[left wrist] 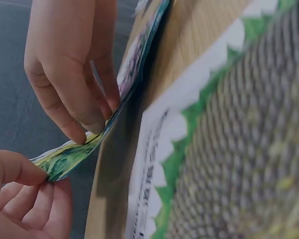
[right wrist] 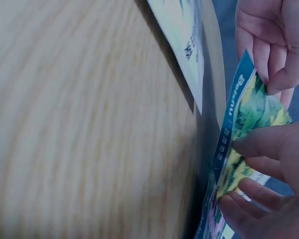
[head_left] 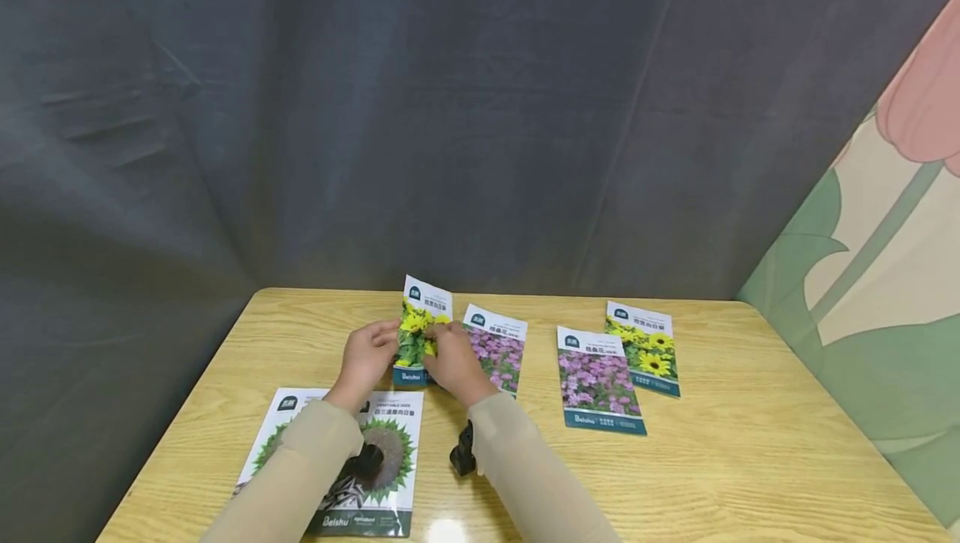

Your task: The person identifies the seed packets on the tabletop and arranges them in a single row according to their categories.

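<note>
In the head view, a seed packet with yellow flowers stands tilted up near the table's far edge. My left hand pinches its left edge, thumb on the printed front and fingers behind, as the left wrist view shows. My right hand touches the front of the same packet, its thumb and fingertips spread over the flower picture in the right wrist view. Just right of it lies a packet with pink-purple flowers, partly hidden by my right hand. The held packet's teal bottom band faces the right wrist camera.
Large sunflower seed packets lie at front left, partly beneath my left forearm. To the right are another purple-flower packet and another yellow-flower packet, slightly overlapping. A dark curtain hangs behind the wooden table.
</note>
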The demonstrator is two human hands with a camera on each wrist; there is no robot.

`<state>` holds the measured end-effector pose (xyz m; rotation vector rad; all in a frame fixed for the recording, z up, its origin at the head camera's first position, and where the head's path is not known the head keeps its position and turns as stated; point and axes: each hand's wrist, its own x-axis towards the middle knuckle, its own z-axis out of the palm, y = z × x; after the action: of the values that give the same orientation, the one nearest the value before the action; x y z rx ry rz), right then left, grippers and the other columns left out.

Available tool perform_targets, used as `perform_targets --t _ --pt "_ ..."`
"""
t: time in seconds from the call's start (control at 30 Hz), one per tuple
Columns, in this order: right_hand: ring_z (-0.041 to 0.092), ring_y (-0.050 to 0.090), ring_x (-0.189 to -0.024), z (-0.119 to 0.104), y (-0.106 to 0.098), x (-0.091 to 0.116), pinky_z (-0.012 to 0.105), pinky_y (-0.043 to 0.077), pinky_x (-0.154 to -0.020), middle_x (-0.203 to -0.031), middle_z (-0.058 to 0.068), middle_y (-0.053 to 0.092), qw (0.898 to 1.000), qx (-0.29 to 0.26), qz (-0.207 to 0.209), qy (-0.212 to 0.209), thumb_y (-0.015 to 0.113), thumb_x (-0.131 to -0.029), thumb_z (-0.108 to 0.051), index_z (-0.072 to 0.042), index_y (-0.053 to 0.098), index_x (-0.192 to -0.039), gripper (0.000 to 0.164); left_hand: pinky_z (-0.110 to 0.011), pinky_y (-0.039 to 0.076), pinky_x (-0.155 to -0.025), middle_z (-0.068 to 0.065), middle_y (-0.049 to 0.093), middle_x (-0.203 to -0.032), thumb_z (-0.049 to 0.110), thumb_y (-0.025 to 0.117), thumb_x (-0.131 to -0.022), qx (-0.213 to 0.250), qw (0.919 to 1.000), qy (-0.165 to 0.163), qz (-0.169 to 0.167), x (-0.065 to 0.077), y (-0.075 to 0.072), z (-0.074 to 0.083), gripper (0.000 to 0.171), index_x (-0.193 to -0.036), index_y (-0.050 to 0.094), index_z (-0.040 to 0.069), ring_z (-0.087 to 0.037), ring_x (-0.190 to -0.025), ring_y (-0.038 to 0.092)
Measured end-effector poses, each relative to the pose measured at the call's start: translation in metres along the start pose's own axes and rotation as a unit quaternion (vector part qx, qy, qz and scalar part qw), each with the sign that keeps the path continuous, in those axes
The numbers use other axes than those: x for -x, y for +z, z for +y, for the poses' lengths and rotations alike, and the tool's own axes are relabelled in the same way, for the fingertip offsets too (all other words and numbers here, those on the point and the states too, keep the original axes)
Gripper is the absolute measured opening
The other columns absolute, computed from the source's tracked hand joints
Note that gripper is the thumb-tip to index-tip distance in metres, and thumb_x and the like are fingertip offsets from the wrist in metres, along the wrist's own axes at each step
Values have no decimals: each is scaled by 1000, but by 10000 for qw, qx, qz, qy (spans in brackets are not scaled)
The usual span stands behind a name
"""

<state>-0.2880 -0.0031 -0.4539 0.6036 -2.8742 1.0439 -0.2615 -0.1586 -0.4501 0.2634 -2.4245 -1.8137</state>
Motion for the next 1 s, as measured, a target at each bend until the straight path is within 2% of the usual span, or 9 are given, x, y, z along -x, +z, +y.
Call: perform_targets --t 0.1,0.2,0.33,0.5,0.63,0.77,0.87,1.0 --pt "31 62 -96 1 -3 1 42 55 -82 -128 24 53 9994 -289 155 85 70 -91 -3 1 63 -128 37 -35 54 -95 -21 62 -135 3 54 -100 106 9999 117 69 4 -1 3 38 -138 60 1 -29 -124 60" --pt "34 61 -101 4 -7 3 45 54 -82 -135 26 47 9972 -626 388 155 68 -93 -2 1 57 -134 42 -39 53 -98 -20 64 -133 4 55 -101 286 9993 224 115 8 -2 7 37 -137 61 2 -30 -124 60" --pt "35 56 -113 10 -13 6 47 53 -88 -139 25 43 9899 -1199 684 335 67 -95 -4 -2 47 -143 52 -31 55 -92 -19 64 -132 6 55 -101 441 9986 245 163 14 -7 13 37 -137 61 3 -28 -122 60" --pt "25 55 -88 14 -19 11 36 50 -68 -131 21 48 9700 -2216 843 538 66 -94 1 -5 36 -150 64 -19 54 -82 -19 63 -133 5 56 -99 599 9978 186 209 21 -15 19 39 -138 60 3 -27 -119 61" --pt "20 56 -84 16 -26 17 33 49 -63 -121 18 53 9570 -2708 870 568 64 -94 3 -8 34 -153 67 -18 53 -81 -19 62 -134 5 56 -99 634 9976 212 150 27 -20 23 40 -139 58 4 -26 -119 60" --pt "19 59 -87 18 -34 29 31 52 -69 -111 16 57 9555 -2794 820 468 65 -94 1 -8 42 -148 59 -22 54 -79 -19 61 -135 5 58 -99 593 9981 157 33 36 -23 24 40 -139 58 4 -25 -116 61" --pt "17 60 -83 19 -40 39 31 53 -68 -106 16 59 9500 -3013 705 418 66 -94 -1 -5 45 -145 55 -25 55 -75 -20 61 -134 7 60 -99 552 9984 89 -58 44 -25 25 39 -138 58 4 -21 -105 64" --pt "15 60 -77 19 -49 51 34 57 -66 -101 13 60 9354 -3466 450 542 66 -95 -1 -2 44 -144 54 -29 53 -69 -20 61 -132 8 60 -99 572 9979 -10 -299 53 -25 26 38 -137 56 4 -17 -87 60"
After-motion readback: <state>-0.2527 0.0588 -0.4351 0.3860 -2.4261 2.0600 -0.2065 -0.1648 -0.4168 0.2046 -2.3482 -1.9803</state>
